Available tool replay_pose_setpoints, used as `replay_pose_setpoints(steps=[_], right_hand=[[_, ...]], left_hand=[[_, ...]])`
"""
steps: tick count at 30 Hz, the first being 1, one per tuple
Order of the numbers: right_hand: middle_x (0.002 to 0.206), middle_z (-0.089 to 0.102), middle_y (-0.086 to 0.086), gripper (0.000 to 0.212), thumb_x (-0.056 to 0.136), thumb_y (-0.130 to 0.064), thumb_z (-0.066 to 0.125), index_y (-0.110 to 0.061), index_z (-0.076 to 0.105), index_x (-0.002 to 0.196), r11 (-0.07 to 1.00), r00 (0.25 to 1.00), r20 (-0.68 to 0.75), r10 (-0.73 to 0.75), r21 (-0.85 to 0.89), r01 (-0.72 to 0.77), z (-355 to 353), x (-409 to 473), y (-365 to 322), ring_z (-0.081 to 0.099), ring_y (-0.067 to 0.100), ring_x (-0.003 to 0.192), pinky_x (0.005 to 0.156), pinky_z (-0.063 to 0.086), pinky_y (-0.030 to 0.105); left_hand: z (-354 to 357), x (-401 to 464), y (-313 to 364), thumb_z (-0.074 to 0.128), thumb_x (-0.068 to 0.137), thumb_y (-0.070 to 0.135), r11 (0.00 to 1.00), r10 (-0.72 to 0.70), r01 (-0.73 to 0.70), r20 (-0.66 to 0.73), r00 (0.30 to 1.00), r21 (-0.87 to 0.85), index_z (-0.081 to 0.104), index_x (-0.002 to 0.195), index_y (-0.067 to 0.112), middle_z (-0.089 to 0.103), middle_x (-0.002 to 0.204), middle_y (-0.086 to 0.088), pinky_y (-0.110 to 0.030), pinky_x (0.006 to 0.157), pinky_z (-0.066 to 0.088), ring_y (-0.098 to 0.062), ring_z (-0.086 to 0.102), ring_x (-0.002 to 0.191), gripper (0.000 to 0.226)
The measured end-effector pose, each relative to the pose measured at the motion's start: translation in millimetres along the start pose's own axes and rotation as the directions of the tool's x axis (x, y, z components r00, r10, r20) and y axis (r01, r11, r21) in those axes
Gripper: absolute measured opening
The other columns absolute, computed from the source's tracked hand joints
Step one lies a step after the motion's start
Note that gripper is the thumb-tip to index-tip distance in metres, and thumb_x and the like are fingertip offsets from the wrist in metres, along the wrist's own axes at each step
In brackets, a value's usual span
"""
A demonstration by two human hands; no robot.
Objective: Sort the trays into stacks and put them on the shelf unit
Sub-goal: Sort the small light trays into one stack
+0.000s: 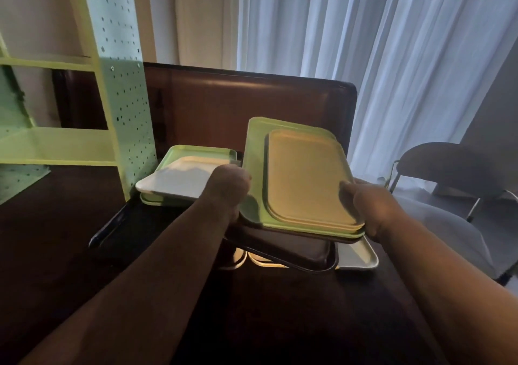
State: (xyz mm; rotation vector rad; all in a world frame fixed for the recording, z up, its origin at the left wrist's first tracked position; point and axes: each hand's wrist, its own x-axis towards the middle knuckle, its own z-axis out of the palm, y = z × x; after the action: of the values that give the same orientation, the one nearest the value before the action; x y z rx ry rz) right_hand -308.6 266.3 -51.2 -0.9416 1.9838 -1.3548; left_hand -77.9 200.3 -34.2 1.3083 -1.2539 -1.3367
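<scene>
I hold a stack of trays tilted above the table: tan trays (305, 174) lie on a larger green tray (255, 151), with a dark tray edge under them. My left hand (228, 189) grips the stack's left edge and my right hand (370, 205) grips its right edge. Left of it a white tray (173, 181) lies on another green tray (196, 151). Below are a black tray (280, 252) and a metal tray (358, 258). The green shelf unit (56, 143) stands at the left.
A dark wooden table (56, 238) carries everything. A dark headboard-like panel (252, 98) stands behind the trays. A grey chair (448, 168) and pale curtains (364, 42) are at the right. The shelf's pegboard side (123, 84) stands close to the left trays.
</scene>
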Motion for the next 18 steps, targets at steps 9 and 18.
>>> replay_pose_setpoints(steps=[9, 18], right_hand=[[0.103, 0.071, 0.013, 0.035, 0.099, -0.028, 0.053, 0.001, 0.071, 0.107, 0.830, 0.941, 0.294, -0.168, -0.474, 0.296, 86.2, 38.3, -80.6, 0.066, 0.028, 0.092, 0.085, 0.053, 0.039], [0.105, 0.073, 0.002, 0.024, 0.094, -0.022, 0.068, -0.014, 0.075, 0.114, 0.643, 0.801, 0.548, -0.242, -0.527, 0.555, 147.8, 116.4, -144.3, 0.066, 0.021, 0.102, 0.099, 0.046, 0.032]], left_hand=[[-74.6, 21.7, -14.9, 0.055, 0.091, 0.005, 0.988, 0.033, -0.013, -0.128, 0.991, 0.156, 0.067, 0.102, -0.006, 0.070, 0.099, -0.022, -0.046, 0.083, 0.060, -0.036, 0.068, 0.093, 0.020], [-91.5, 32.3, -30.2, 0.056, 0.096, 0.010, 0.983, -0.160, 0.170, 0.119, 0.980, -0.074, 0.064, 0.084, 0.008, 0.069, 0.064, -0.003, -0.031, 0.050, 0.056, -0.019, 0.068, 0.061, 0.015]])
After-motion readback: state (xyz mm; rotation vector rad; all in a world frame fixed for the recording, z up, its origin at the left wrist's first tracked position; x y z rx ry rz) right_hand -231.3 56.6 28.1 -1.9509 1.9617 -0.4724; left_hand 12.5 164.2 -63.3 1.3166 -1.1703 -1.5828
